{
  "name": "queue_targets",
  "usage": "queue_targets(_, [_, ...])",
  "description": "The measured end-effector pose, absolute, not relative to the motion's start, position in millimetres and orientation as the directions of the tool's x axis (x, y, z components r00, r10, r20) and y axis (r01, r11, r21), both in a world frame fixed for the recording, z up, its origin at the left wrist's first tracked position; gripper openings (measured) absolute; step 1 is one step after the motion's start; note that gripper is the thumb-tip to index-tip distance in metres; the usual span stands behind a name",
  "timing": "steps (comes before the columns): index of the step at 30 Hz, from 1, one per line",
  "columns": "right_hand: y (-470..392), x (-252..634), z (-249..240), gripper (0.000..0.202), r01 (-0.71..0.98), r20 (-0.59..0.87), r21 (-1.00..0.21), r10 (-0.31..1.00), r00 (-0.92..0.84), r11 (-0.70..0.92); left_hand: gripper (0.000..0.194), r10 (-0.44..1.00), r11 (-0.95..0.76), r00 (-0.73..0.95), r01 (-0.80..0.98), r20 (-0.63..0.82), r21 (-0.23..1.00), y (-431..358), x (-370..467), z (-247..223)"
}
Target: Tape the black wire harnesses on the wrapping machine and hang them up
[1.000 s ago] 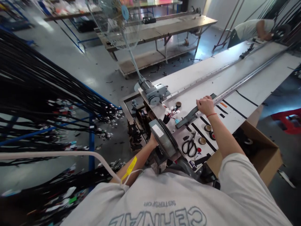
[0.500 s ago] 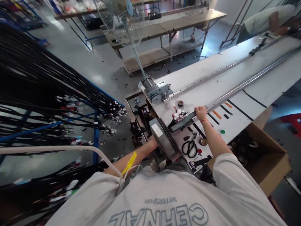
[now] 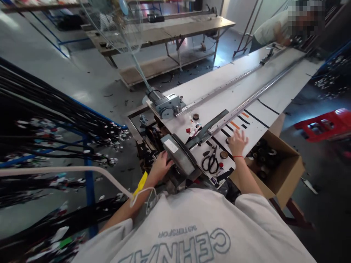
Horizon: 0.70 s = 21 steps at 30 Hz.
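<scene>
My right hand point(image 3: 238, 142) is held over the white table point(image 3: 263, 87) with its fingers spread and nothing in them. Close by it are a small dark round piece and short black and orange strips point(image 3: 235, 125). My left hand point(image 3: 161, 167) is beside the grey machine housing point(image 3: 175, 151), fingers apart near its lower left side; whether they touch it I cannot tell. A long dark grey bar point(image 3: 215, 123) lies slanted beside the metal rail point(image 3: 252, 95). Small white and red pieces point(image 3: 194, 130) sit next to the bar, near the housing.
Black-handled scissors point(image 3: 210, 163) and a tape roll point(image 3: 223, 155) lie near the table's front edge. A cardboard box point(image 3: 289, 179) with dark rolls stands at the right. Bundled black cables point(image 3: 35, 98) hang on a blue rack at left. Another person point(image 3: 270, 32) is at the far end.
My right hand has let go of the bar and moved toward me, opening. The bar now sits angled away from the rail. My left hand has drawn back from behind the housing. The view has shifted.
</scene>
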State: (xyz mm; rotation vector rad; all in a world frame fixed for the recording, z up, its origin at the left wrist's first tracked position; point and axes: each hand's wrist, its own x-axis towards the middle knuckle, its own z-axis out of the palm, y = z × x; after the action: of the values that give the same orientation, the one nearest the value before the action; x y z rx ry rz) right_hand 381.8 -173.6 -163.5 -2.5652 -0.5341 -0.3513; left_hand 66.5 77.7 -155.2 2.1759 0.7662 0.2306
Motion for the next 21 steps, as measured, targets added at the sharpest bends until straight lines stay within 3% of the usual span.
queue_targets(2, [-214, 383, -185, 0.047, 0.174, 0.157, -0.43, 0.117, 0.981, -0.886, 0.032, 0.583, -0.401, 0.763, 0.569, -0.279, 0.718, 86, 34, -164])
queue_targets(4, [-235, 385, -202, 0.049, 0.097, 0.054, -0.419, 0.082, 0.995, -0.903, 0.037, 0.548, -0.337, 0.725, 0.647, -0.416, 0.684, 93, 3, -174])
queue_targets(7, [-235, 383, -213, 0.051, 0.109, 0.062, -0.418, 0.092, 0.994, -0.902, 0.038, 0.554, -0.354, 0.725, 0.651, -0.41, 0.672, 98, -27, -186])
queue_targets(11, [-221, 381, -210, 0.051, 0.018, 0.032, -0.402, 0.006, 0.999, -0.915, 0.047, 0.572, -0.337, 0.723, 0.638, -0.387, 0.693, 99, -35, -189])
queue_targets(15, [-214, 383, -199, 0.05, -0.111, -0.064, -0.35, -0.094, 0.993, -0.93, 0.062, 0.48, -0.355, 0.786, 0.581, -0.39, 0.733, 102, -40, -175])
queue_targets(21, [-213, 384, -183, 0.051, -0.237, -0.204, -0.405, -0.166, 0.965, -0.883, 0.066, 0.369, -0.346, 0.796, 0.596, -0.479, 0.724, 115, -69, -168])
